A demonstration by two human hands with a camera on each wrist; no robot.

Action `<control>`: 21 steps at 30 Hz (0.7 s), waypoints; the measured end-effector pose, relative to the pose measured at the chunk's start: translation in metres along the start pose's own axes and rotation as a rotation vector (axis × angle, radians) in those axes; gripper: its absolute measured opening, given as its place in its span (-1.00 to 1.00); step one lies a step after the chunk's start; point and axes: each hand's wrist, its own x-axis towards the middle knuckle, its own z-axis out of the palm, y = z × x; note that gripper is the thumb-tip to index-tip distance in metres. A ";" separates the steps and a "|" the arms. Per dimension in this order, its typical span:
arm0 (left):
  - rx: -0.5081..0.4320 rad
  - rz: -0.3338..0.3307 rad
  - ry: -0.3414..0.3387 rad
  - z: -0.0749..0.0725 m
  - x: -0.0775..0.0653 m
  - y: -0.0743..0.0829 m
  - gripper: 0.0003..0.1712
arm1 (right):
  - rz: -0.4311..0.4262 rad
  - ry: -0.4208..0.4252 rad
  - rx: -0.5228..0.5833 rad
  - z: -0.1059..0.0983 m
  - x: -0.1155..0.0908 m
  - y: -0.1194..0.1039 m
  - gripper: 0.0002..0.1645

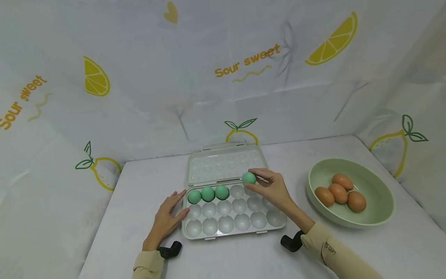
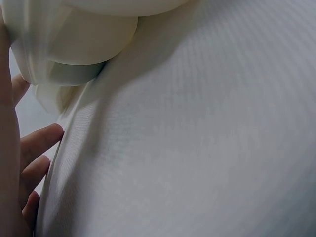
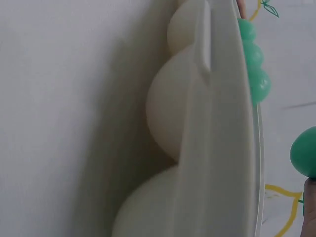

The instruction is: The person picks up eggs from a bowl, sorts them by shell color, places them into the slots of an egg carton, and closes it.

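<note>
My right hand (image 1: 273,188) pinches a green egg (image 1: 249,178) between thumb and fingers, above the back row of a white egg tray (image 1: 224,203). In the right wrist view the same green egg (image 3: 305,152) sits at the right edge, over a fingertip. Three more green eggs (image 1: 208,194) fill the left end of that back row; the tray's other visible cups hold nothing. With thumb and fingers spread, my left hand (image 1: 166,219) touches the tray's left edge. The left wrist view shows several of its fingers (image 2: 42,140) beside the tray's underside (image 2: 94,39).
Behind the tray its clear lid (image 1: 226,164) lies opened back. To the right stands a pale green bowl (image 1: 378,201) with several brown eggs (image 1: 338,192). A white cloth (image 1: 146,128) with lemon prints hangs behind the table (image 1: 223,259).
</note>
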 end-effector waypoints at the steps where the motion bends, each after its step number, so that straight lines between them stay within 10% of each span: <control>1: 0.001 0.002 0.001 0.000 0.000 0.000 -0.27 | 0.003 -0.004 0.004 0.003 0.000 0.001 -0.42; 21: 0.004 0.015 0.003 -0.001 0.000 0.001 -0.27 | 0.126 -0.013 -0.026 0.042 -0.007 0.029 -0.40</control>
